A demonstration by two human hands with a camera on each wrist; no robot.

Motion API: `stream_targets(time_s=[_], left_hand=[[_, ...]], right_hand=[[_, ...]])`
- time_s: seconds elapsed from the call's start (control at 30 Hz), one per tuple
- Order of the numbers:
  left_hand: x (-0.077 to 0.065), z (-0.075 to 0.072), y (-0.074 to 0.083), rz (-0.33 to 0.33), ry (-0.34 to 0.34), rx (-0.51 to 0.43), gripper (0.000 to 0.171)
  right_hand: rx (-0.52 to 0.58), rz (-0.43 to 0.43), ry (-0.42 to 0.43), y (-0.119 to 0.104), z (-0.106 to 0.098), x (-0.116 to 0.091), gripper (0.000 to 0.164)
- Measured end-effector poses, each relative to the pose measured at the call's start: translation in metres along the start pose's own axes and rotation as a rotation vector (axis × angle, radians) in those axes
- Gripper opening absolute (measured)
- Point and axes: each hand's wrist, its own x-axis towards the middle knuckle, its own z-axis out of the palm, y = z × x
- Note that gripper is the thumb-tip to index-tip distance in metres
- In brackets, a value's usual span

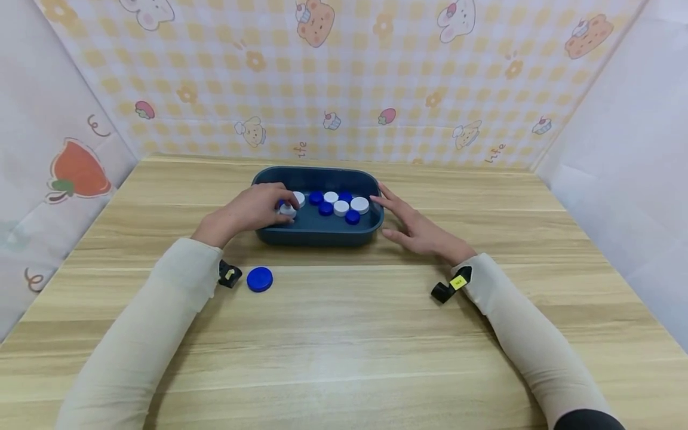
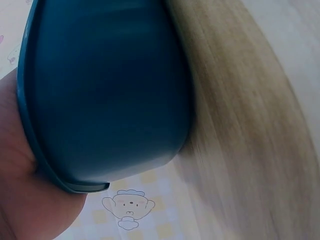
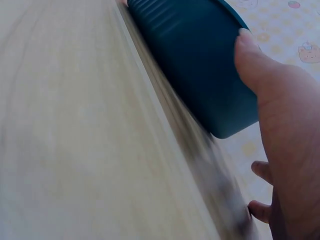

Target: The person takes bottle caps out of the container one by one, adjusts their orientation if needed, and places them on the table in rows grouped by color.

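A dark teal tray sits toward the back of the table, with several white and blue bottle caps inside. My left hand reaches over the tray's left end, its thumb and fingers pinching a white cap. A blue cap is partly hidden behind those fingers. In the left wrist view the tray's wall covers the fingertips. At the right end, my right hand touches the tray's rim with extended fingers; in the right wrist view its thumb lies against the rim.
A larger blue cap lies on the wooden table, in front of the tray's left end. Behind the table rises a checked wall covering with cartoon prints. Each wrist wears a small black camera mount.
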Motion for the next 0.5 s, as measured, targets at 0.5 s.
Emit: stream_targets(time_s=[0.5], left_hand=[[0.0031,-0.0042,-0.0002,-0.004,-0.024,-0.029,0.028]], right_hand=[[-0.018,-0.008,0.049,0.0066,0.0082,-0.0038,0.067]])
